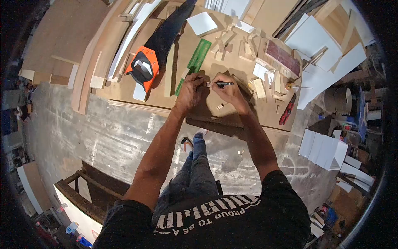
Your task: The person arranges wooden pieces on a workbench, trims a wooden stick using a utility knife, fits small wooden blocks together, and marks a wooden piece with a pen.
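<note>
Over the wooden work board [157, 97], my two hands are close together. My right hand [226, 88] is closed on a dark pen-like tool [224, 84], which points left toward my left hand. My left hand [191, 92] has its fingers pinched on a small pale piece [208, 84], too small to name, close to the tool's tip. A green ruler [199, 55] lies on the board just behind my left hand. Small wood bits [220, 106] rest on the board below my right hand.
A handsaw with an orange handle [152, 62] lies at the left. Wood blocks [259, 88] are scattered at the right, near a red and black cutter [287, 108]. White sheets [331, 76] lean beyond the right edge. Long planks [97, 50] lie at the left.
</note>
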Tool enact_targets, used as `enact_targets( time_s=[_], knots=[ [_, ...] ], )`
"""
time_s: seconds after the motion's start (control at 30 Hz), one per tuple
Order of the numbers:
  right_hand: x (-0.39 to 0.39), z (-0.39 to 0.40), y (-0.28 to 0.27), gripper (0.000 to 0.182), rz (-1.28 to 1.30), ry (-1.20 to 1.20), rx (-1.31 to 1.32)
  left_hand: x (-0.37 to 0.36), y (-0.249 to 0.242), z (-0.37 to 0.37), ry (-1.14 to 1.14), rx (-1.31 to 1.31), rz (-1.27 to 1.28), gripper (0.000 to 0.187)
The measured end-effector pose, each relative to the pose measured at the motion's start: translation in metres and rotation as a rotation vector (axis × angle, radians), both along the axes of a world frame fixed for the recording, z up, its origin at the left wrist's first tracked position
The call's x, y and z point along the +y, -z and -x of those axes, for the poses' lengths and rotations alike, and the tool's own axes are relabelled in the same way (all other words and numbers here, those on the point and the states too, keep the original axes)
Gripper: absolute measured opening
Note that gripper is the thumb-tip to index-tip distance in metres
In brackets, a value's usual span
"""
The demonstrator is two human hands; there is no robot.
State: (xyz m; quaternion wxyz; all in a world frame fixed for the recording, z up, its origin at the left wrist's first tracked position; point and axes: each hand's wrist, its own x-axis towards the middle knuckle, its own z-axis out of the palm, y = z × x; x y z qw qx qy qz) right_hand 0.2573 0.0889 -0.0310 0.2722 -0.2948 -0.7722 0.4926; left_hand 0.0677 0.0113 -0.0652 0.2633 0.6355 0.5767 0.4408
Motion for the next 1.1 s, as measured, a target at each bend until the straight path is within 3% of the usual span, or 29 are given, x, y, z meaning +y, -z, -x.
enact_targets(
  time_s=[0.07, 0.1, 0.17, 0.27, 0.4, 0.5, 0.6, 0.9, 1.0, 1.1],
  knots=[
    [0.006, 0.004, 0.013, 0.012, -0.058, -0.007, -0.008, 0.003, 0.009, 0.004, -0.014, -0.046, -0.051, 0.037],
    [0.007, 0.008, 0.011, 0.012, -0.023, -0.015, 0.024, 0.002, -0.01, 0.002, -0.019, 0.054, -0.089, 0.034],
    [0.004, 0.006, 0.007, 0.011, 0.057, -0.014, 0.071, -0.001, -0.027, -0.001, -0.002, 0.008, -0.058, 0.032],
    [0.006, -0.007, 0.021, 0.01, 0.154, 0.137, 0.127, 0.0, -0.019, 0.0, -0.002, 0.042, -0.023, 0.031],
    [0.007, -0.012, 0.012, 0.008, 0.014, 0.165, 0.006, -0.002, -0.019, 0.0, -0.017, 0.099, -0.033, 0.042],
    [0.009, -0.009, 0.029, 0.007, -0.028, 0.087, 0.067, 0.002, -0.009, 0.002, -0.009, 0.113, -0.03, 0.043],
    [0.01, -0.013, 0.035, 0.006, -0.041, 0.132, 0.002, 0.003, -0.011, 0.001, -0.012, 0.052, -0.086, 0.028],
    [0.011, -0.012, 0.027, 0.007, -0.082, 0.11, -0.032, -0.001, -0.018, 0.001, -0.009, 0.095, 0.033, 0.037],
    [0.012, -0.011, 0.02, 0.007, -0.056, 0.09, -0.161, 0.002, -0.011, 0.004, -0.038, 0.155, -0.054, 0.036],
    [0.011, -0.011, 0.022, 0.009, -0.05, 0.097, -0.034, -0.001, -0.025, -0.001, -0.016, 0.1, -0.077, 0.033]
  ],
)
